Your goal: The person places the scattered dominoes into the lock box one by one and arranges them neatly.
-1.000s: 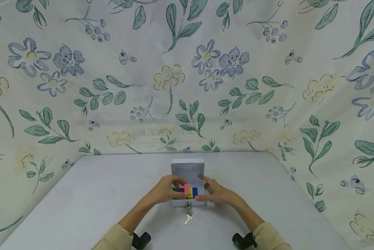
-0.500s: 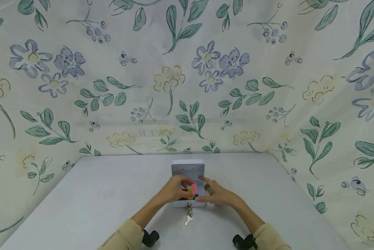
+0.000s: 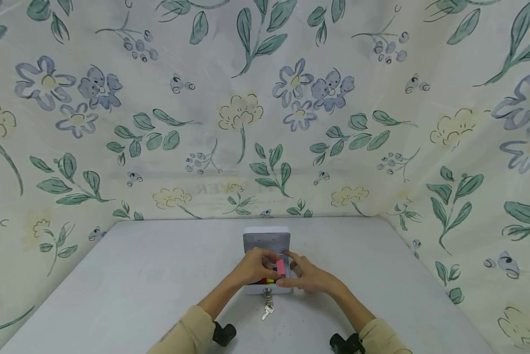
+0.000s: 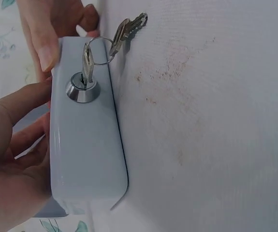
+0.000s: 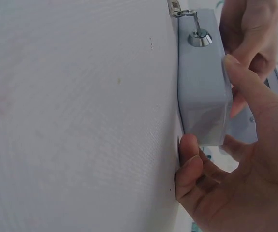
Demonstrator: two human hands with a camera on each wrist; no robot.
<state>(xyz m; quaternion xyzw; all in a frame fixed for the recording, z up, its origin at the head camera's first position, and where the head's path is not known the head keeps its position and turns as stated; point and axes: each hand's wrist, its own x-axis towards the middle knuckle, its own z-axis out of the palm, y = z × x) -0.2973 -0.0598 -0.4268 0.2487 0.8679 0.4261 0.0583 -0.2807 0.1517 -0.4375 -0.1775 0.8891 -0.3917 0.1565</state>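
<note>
A small light-grey metal cash box [image 3: 252, 290] stands on the table with its lid [image 3: 265, 240] raised. Coloured blocks [image 3: 270, 281] lie inside, largely hidden by the hands. My left hand [image 3: 257, 266] reaches into the box and pinches a pink block [image 3: 280, 267] near the right inner wall. With the thumb on the front rim and fingers along the right side, my right hand [image 3: 311, 274] holds the box; in the right wrist view some fingertips [image 5: 189, 145] touch its end. Keys [image 3: 267, 309] hang from the front lock [image 4: 83, 88].
The white table [image 3: 158, 265] spreads around the box. Behind and beside it hangs a floral cloth [image 3: 265, 123]. Each wrist carries a black camera mount, the left one [image 3: 224, 334] and the right one [image 3: 346, 342].
My left hand has carried the pink block rightward, from the middle of the box to its right inner side. My right hand has stayed at the box's right side.
</note>
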